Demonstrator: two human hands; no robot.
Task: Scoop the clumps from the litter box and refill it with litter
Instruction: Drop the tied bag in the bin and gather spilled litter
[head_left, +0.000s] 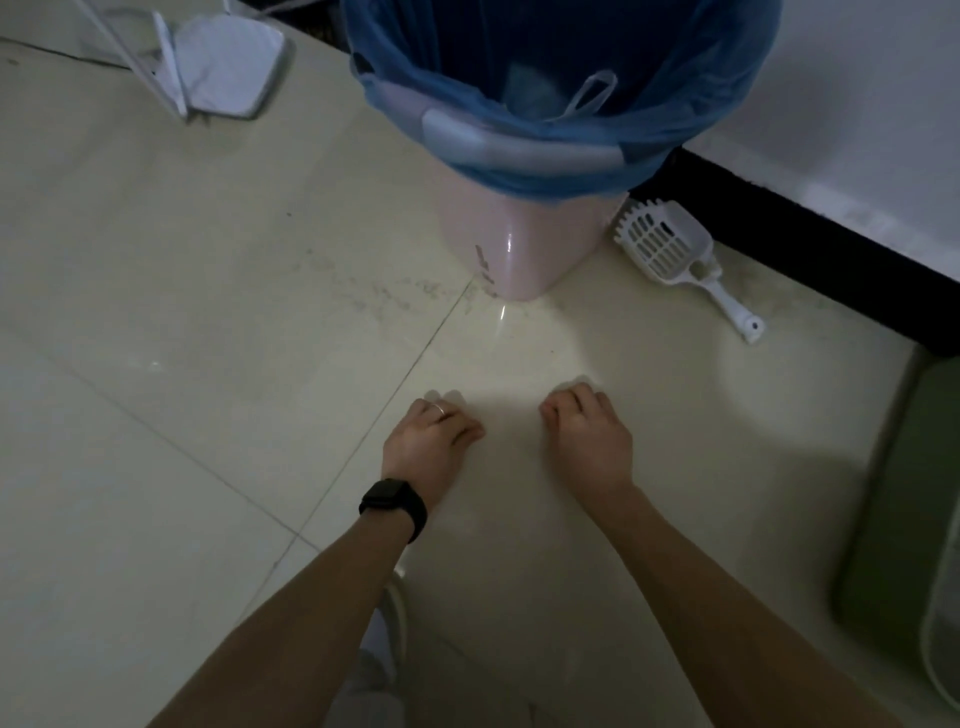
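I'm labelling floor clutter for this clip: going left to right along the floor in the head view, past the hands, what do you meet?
White folded stand → pink bin with blue liner → white litter scoop → green object at the right edge.

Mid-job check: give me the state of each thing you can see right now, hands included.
White slotted plastic litter scoop: lying on the floor beside the bin, untouched.
Pink plastic bin: upright, open, lined with a blue bag.
Left hand: loosely curled, empty, black watch on wrist.
Right hand: loosely curled, empty.
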